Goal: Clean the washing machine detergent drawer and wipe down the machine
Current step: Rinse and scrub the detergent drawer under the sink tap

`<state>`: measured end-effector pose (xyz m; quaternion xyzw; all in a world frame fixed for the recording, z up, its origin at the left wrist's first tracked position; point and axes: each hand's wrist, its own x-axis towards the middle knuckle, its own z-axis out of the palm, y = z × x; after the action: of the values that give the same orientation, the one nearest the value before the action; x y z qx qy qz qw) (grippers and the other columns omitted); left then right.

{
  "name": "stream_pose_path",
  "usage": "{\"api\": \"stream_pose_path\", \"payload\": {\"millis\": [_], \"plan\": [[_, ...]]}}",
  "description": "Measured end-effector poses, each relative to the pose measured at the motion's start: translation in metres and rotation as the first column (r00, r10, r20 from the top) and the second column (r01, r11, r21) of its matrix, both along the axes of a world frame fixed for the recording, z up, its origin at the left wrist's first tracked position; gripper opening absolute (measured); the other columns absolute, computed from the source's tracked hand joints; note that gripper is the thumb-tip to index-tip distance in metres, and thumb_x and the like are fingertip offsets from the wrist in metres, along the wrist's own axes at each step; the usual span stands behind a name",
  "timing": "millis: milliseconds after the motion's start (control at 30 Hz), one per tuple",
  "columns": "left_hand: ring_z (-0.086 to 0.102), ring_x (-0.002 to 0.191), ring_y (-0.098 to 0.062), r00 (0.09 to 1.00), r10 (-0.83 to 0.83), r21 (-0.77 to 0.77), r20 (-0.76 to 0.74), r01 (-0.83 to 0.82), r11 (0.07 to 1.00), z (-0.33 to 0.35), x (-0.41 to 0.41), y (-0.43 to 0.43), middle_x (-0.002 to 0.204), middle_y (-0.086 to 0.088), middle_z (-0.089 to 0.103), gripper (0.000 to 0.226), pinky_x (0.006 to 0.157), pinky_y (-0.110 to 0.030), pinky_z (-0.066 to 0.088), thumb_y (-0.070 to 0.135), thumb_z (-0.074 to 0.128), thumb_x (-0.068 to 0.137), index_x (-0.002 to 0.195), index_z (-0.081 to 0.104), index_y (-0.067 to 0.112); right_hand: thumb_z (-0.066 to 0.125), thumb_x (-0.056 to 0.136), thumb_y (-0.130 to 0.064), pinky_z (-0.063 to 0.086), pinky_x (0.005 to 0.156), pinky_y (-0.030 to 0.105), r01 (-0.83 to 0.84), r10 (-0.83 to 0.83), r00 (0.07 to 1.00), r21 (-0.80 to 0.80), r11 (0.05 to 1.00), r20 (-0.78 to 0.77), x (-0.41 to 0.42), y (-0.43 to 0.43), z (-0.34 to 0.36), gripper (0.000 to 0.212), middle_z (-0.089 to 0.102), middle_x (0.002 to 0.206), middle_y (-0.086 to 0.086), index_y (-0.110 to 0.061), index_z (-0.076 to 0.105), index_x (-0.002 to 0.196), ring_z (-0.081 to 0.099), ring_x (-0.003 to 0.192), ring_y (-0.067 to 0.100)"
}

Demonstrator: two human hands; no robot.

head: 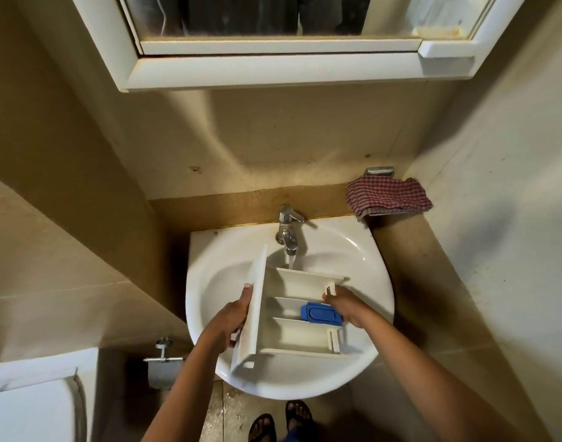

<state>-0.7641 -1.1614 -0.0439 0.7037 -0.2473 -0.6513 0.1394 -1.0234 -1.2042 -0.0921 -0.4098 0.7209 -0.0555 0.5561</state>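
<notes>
Arms outstretched, my left grip (233,317) clasps the detergent drawer (302,341) at nine o'clock, my right grip (346,306) at three o'clock.

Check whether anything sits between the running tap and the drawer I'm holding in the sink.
Nothing visible does. Water from the tap falls straight to the far edge of the drawer, held over the sink by the left hand and right hand. The checked cloth lies apart on the ledge to the right.
</notes>
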Motion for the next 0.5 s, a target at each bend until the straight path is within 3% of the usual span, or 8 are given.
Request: {"api": "stream_pose_path", "payload": {"millis": [100,233,300,400,500], "plan": [[0.058,0.106,-0.028,1.0,-0.027,0.008,0.01,0.027,1.0,-0.007,-0.006,-0.01,0.112,-0.011,0.064,0.082,0.101,-0.045,0.046,0.081,0.033,0.081,0.111,0.062,0.011,0.039,0.095,-0.014,0.043,0.06,0.027,0.01,-0.009,0.997,0.007,1.0,-0.079,-0.005,0.003,0.0,0.018,0.056,0.092,0.007,-0.009,0.053,0.104,0.053,0.079,0.019],[0.058,0.095,-0.028,0.996,-0.088,0.036,0.028,0.087,0.996,-0.009,-0.011,-0.026,0.106,-0.011,0.061,0.095,0.088,-0.037,0.047,0.092,0.036,0.067,0.104,0.059,0.007,0.041,0.095,-0.011,0.043,0.061,0.026,0.019,-0.017,0.989,0.009,1.0,-0.15,-0.01,0.006,0.001,0.008,0.054,0.09,0.008,-0.011,0.048,0.091,0.054,0.079,0.02],[0.059,0.1,-0.03,0.993,-0.115,0.061,0.037,0.113,0.992,-0.014,-0.009,-0.033,0.11,-0.012,0.06,0.1,0.091,-0.04,0.049,0.094,0.038,0.061,0.107,0.058,0.008,0.041,0.096,-0.01,0.042,0.057,0.024,-0.002,0.008,0.983,0.029,1.0,-0.184,-0.01,0.007,0.002,0.012,0.051,0.083,0.006,-0.011,0.046,0.085,0.051,0.072,0.017],[0.057,0.105,-0.034,0.991,-0.136,0.121,0.019,0.133,0.984,-0.008,-0.007,-0.037,0.116,-0.015,0.059,0.087,0.093,-0.045,0.049,0.084,0.037,0.077,0.114,0.057,0.007,0.041,0.096,-0.006,0.044,0.052,0.024,-0.032,0.048,0.984,0.097,0.995,-0.173,-0.008,0.006,0.01,0.017,0.05,0.077,0.006,-0.011,0.044,0.08,0.05,0.064,0.015],[0.058,0.09,-0.03,0.984,-0.176,0.192,0.008,0.172,0.966,-0.01,-0.002,-0.04,0.101,-0.015,0.059,0.081,0.073,-0.038,0.05,0.08,0.034,0.083,0.107,0.059,0.006,0.044,0.092,-0.003,0.046,0.048,0.024,-0.102,0.136,0.978,0.206,0.973,-0.156,-0.007,0.004,0.019,0.017,0.052,0.066,0.007,-0.008,0.046,0.076,0.053,0.051,0.015]]}}
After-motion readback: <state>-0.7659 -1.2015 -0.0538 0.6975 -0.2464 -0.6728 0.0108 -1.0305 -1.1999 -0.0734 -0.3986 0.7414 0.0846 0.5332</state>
